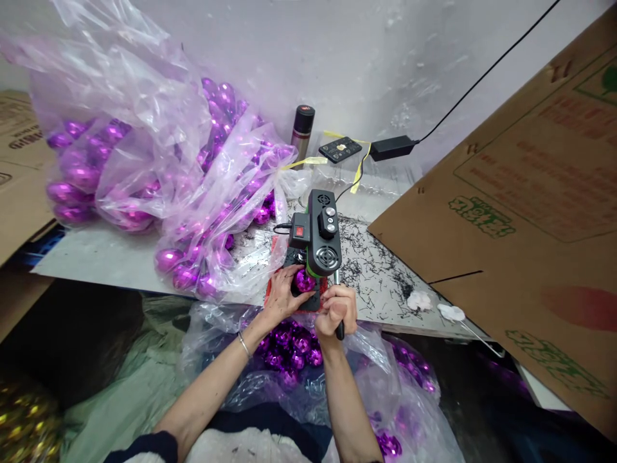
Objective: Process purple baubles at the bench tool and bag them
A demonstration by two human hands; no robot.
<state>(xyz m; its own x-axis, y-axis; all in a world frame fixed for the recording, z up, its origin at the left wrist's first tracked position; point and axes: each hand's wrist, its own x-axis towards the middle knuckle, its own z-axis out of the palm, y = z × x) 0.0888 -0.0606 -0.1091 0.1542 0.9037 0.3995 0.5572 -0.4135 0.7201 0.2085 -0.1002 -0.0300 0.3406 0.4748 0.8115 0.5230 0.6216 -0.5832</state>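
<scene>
A small black bench drill press [324, 235] with a red switch stands on the white table. Beneath its head sits a shiny purple faceted ball [304, 280], with the fingers and thumb of my left hand [284, 292] wrapped around its side. My right hand [337, 307] grips the drill press's lever [340, 329], its black end showing below my fist. The drill tip is hidden under the head. In my lap lies a clear plastic bag with many purple balls [292, 347], just below both hands.
Clear bags of purple balls [187, 276] cover the left of the table. A cardboard box [520, 212] leans in from the right. Black shavings [366, 276] litter the tabletop [308, 328]. Behind stand a flask [303, 128], a remote-like panel [340, 149] and a power adapter [393, 148].
</scene>
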